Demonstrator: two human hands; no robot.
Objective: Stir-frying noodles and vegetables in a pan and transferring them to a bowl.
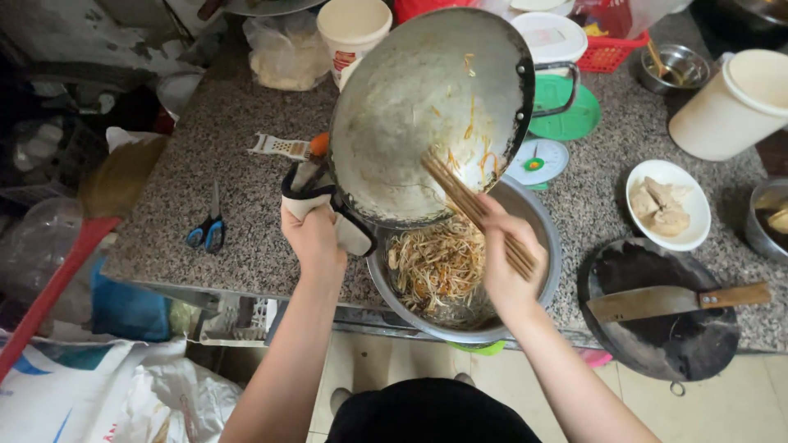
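Low in the frame, two bare forearms rise from the bottom edge toward the centre. The right hand (pixel 507 261), just right of centre, has its fingers curled tight around a bundle of chopsticks (pixel 472 209) that slant up and left, tips resting against the inside of the wok (pixel 410 115). The left hand (pixel 313 239), left of centre, is clenched closed on a white cloth (pixel 349 234) wrapped over the wok's handle, holding the wok tilted steeply so its open side faces the camera. A few strands of noodle and carrot cling to its inner wall. Directly beneath the wok's lower rim sits a steel bowl (pixel 542 226) at the counter edge, holding a heap of fried noodles (pixel 435 267).

To the right lie a dark round pan with a cleaver (pixel 673 300) across it, and a white plate of pale meat (pixel 666 205). On the left of the speckled counter (pixel 246 164) rest blue-handled scissors (pixel 208 230) and a peeler (pixel 283 147). Farther back stand a green scale (pixel 542 160), white tubs and a red basket (pixel 611 53).
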